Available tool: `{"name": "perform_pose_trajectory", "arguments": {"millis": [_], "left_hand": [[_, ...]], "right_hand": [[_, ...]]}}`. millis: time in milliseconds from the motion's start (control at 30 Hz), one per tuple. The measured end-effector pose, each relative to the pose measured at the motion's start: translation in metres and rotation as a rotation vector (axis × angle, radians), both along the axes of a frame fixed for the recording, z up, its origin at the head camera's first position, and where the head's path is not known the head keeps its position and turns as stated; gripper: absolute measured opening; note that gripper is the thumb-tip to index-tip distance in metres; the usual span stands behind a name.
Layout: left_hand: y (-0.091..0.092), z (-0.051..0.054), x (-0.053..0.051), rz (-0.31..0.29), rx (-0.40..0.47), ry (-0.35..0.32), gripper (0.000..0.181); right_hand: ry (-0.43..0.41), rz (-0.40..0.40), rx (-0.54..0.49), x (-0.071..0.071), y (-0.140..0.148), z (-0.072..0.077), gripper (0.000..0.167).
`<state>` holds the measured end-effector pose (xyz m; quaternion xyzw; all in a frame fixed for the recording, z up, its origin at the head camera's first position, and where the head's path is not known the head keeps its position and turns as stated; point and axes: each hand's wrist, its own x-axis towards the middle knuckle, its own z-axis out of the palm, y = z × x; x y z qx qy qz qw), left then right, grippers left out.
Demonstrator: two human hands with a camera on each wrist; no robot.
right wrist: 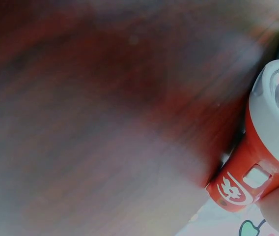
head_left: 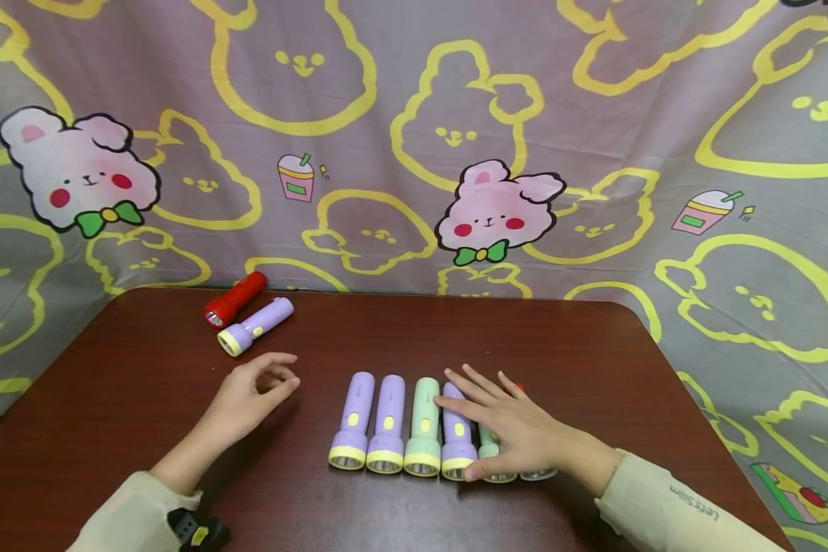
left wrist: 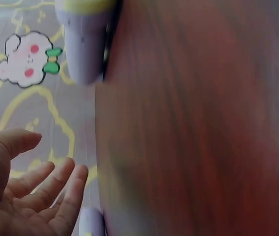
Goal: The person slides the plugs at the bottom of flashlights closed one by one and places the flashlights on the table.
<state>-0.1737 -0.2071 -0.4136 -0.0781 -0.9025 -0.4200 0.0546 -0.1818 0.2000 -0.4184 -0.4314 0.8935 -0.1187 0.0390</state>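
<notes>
Several flashlights lie side by side, lamp ends toward me: a purple flashlight (head_left: 361,406) at the left end, another purple flashlight (head_left: 389,406), a green flashlight (head_left: 425,406), and more under my right hand. That hand (head_left: 517,429) spreads its fingers over the right part of the row, partly hiding a purple flashlight (head_left: 457,429) and a green flashlight. At the right end, a red flashlight (right wrist: 255,157) with a white head is mostly covered in the head view. My left hand (head_left: 251,395), fingers loosely bent, holds nothing left of the row.
At the table's back left lie a red flashlight (head_left: 238,297) and a purple flashlight (head_left: 265,318), placed diagonally close together. The dark brown table (head_left: 145,399) ends at a patterned cloth (head_left: 386,115) hanging behind it.
</notes>
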Motion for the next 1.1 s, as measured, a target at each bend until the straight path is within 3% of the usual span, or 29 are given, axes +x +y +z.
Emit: {"name": "perform_pose_trajectory", "arguments": {"millis": [367,633,800,1100], "left_hand": [[-0.026,0.007,-0.029,0.109,-0.122,0.135,0.033],[-0.036,0.013,-0.054,0.117,-0.149,0.239,0.035],[-0.039,0.012,-0.068,0.119,-0.176,0.257,0.037],[-0.054,0.014,-0.080,0.171,-0.192,0.236,0.042]], "right_hand": [[-0.003,0.006,0.001,-0.001,0.000,0.001,0.092],[-0.003,0.013,0.003,-0.003,0.000,0.002,0.092],[-0.017,0.007,0.003,-0.002,0.001,0.003,0.092],[-0.012,0.009,-0.001,-0.003,0.001,0.001,0.092]]}}
